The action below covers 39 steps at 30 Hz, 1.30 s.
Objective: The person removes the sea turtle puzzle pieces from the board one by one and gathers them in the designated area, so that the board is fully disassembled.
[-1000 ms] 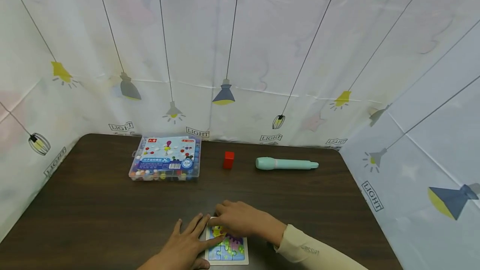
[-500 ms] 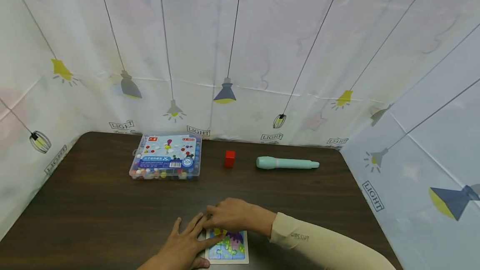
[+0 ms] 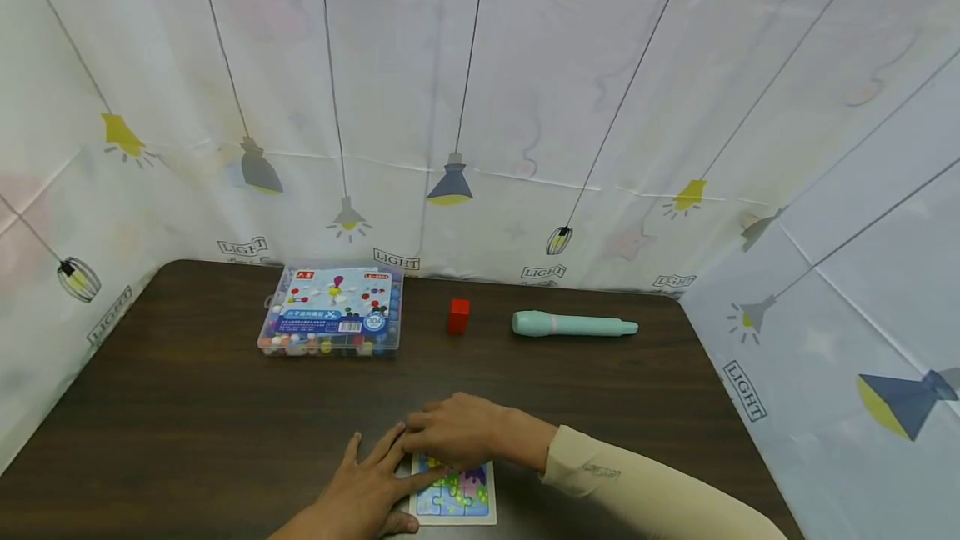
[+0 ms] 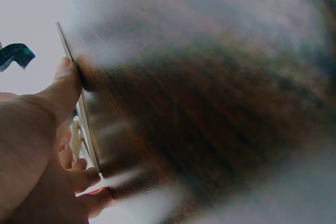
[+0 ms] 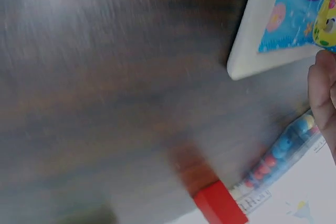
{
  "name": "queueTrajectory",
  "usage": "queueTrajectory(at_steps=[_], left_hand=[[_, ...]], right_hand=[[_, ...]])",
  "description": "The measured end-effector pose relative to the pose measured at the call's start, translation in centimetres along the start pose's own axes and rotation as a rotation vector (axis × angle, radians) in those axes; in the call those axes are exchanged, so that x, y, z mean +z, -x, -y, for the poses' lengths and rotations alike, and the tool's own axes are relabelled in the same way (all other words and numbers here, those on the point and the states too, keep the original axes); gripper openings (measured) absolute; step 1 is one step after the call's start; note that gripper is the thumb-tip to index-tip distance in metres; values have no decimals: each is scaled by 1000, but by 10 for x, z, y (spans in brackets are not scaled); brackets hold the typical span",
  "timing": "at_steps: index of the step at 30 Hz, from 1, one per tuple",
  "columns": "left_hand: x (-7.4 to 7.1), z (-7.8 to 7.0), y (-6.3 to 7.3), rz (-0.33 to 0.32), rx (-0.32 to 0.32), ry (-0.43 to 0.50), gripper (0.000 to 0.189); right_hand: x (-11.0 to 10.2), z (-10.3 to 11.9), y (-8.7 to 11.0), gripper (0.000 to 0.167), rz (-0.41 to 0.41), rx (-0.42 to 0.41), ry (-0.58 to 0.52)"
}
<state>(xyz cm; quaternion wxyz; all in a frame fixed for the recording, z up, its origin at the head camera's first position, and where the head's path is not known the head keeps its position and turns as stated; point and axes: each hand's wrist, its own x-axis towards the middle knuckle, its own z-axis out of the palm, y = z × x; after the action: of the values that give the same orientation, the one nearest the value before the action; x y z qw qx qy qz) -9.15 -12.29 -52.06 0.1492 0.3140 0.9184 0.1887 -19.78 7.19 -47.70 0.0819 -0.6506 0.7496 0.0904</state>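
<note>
A jigsaw puzzle in a pale square frame lies near the table's front edge, its picture blue, yellow and purple. Spread along its left side is my left hand, one finger across the picture. In the left wrist view the thumb touches the frame's edge. My right hand bends over the puzzle's upper left corner, covering part of it, close against the left fingertips. In the right wrist view its fingertips pinch a yellow puzzle piece that overlaps the frame's rim; the fingers' far side is hidden.
Behind the hands stand a clear plastic box of coloured balls, a red block and a mint-green stick-shaped thing. A white printed curtain borders the dark table at the back and sides.
My right hand has moved a little left and away, from above the puzzle's top edge to its upper left corner near the left fingertips. The left hand stays in place.
</note>
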Motion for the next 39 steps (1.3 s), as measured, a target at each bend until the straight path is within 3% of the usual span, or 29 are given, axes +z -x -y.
queueTrajectory(at_steps=[8,12,17,23,28,35,39], left_hand=[[3,1,-2,-20,8,-31,70],[3,1,-1,-32,10,-28,70],[1,-1,-1,-37,1,-30,70],[1,-1,-1,-26,-18,-35,70],[3,-2,0,-40,-17,-19,70],[4,-2,0,-43,-16,-21,69],[2,-3,0,-38,-17,-21,69]], right_hand=[[7,-2,13,14,-131,130,-469],[0,-12,27,8,-242,164,-595],[1,-47,55,11,-353,308,-590],[25,-77,70,14,-321,478,-649],[36,-82,68,6,-321,516,-631],[40,-79,68,10,-342,536,-631],[38,-74,69,12,-364,562,-576]])
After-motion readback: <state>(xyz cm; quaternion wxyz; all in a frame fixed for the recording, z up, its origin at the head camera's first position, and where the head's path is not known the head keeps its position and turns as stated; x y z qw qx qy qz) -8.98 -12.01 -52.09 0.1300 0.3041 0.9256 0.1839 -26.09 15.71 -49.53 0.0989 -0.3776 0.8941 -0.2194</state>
